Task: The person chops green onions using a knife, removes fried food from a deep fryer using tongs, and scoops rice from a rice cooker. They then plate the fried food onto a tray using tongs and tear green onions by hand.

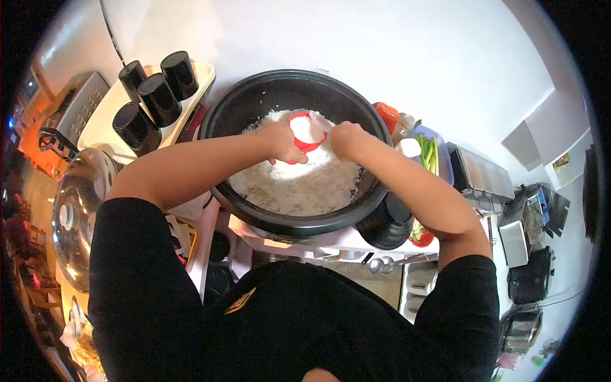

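A large black pot (286,224) holds white rice (293,191). Over the rice, my left hand (280,141) is wrapped round a small red cup (307,146) with white rice inside it. My right hand (347,140) is closed at the cup's right side, on a pale, translucent utensil (321,122) whose end lies at the cup's rim; its exact shape is hard to make out.
Black cups (159,100) stand upside down on a cream tray (95,130) at the left, above a glass lid (83,219). Right of the pot are a black bowl (386,223), a blue container (444,159) with green vegetables and a red-lidded jar (386,116).
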Available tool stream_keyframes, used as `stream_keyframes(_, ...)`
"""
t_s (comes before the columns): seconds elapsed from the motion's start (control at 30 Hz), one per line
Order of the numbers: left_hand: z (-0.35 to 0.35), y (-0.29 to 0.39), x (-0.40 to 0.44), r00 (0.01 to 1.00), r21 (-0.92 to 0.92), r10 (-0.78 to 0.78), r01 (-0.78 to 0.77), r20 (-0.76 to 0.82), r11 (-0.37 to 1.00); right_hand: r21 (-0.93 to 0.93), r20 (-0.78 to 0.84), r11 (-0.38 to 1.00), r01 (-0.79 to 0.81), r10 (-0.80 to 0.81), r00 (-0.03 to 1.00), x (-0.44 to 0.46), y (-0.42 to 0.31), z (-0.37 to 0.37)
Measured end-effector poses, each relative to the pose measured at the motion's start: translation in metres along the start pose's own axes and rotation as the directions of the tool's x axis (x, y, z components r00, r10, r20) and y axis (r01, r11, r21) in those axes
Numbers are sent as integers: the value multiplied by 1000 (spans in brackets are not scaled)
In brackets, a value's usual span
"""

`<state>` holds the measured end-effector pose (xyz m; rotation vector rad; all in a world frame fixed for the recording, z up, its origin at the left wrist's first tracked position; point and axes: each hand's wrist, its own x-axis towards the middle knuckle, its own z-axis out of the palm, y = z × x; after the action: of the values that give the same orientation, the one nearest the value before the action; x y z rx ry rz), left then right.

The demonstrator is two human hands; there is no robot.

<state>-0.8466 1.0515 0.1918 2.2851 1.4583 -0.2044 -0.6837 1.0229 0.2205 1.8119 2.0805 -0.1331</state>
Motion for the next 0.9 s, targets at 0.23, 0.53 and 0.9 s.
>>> stream_keyframes(0.23, -2, 5, 5, 996, 39, -46, 43, 81, 998, -56, -32, 998, -19, 18, 999, 1, -13, -10)
stream_keyframes(0.53, 0, 9, 5, 995, 115, -52, 42, 83, 992, 48, 251, 990, 135, -143, 957, -7, 2, -35)
stream_keyframes(0.9, -27, -25, 33, 983, 408, -82, 7, 167, 913, -42, -90, 998, -48, 44, 995, -29, -17, -35)
